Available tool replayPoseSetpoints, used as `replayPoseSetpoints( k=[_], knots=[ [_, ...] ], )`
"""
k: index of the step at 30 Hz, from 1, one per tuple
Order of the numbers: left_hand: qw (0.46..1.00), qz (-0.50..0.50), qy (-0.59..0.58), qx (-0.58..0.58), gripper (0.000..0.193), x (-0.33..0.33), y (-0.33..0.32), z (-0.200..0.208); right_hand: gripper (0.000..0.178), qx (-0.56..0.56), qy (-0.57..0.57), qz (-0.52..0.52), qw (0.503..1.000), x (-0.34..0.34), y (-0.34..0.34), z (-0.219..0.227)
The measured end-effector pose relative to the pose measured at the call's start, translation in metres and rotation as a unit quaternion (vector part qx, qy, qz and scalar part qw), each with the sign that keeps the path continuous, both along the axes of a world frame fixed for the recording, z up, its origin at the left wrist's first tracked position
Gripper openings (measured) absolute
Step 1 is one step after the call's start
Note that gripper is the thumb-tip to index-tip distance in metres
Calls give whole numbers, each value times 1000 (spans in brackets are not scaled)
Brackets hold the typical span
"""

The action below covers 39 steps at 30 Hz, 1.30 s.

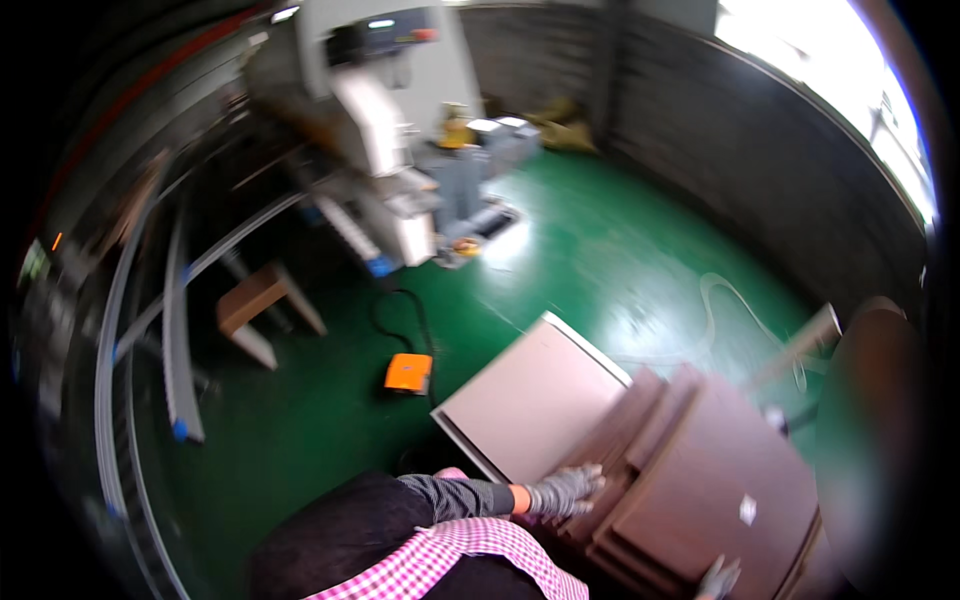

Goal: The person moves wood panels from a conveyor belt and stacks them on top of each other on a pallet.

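A stack of brown panels (735, 480) fills the lower right, its sheets unevenly staggered. My left hand (565, 491), in a grey knit glove, reaches over the stack's left side with fingers stretched out, seemingly touching the stepped panel edges. At the bottom of the view, my right hand (719, 579) is partly cut off; its gloved fingers lie apart on the top panel, near a small white label (748, 510). Beside the stack, a pale pinkish board or box with white edges (535, 400) sits behind my left hand.
An orange foot pedal (408, 373) with a black cable lies on the green floor (620, 260). Left of it stand a small wooden stool (250, 300) and metal rails (175, 330). A white machine (375, 120) rises beyond. A pale hose (712, 310) trails near the dark wall.
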<state>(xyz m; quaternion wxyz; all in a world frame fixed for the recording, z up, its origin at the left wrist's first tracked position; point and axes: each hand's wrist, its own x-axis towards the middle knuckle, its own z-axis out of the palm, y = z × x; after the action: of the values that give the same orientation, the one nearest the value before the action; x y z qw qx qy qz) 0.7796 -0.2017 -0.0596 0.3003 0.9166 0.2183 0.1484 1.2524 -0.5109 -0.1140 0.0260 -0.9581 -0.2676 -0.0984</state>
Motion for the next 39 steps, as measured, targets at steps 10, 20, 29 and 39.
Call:
replayPoseSetpoints(
  k=[10, 20, 29, 39],
  knots=[
    [886, 435, -93, -134, 31, -369, 68, -108, 73, -66, 43, 21, 997, -271, 216, 75],
    [834, 471, 283, 56, 14, -682, 85, -136, 78, -67, 60, 15, 996, -295, 248, 73],
    [696, 499, 278, -435, 32, -701, -32, -187, 87, -112, 114, -110, 981, -356, 245, 110],
    [682, 603, 76, -406, 27, -622, -44, -154, 81, -134, 41, -87, 986, -355, 240, 93]
  ],
)
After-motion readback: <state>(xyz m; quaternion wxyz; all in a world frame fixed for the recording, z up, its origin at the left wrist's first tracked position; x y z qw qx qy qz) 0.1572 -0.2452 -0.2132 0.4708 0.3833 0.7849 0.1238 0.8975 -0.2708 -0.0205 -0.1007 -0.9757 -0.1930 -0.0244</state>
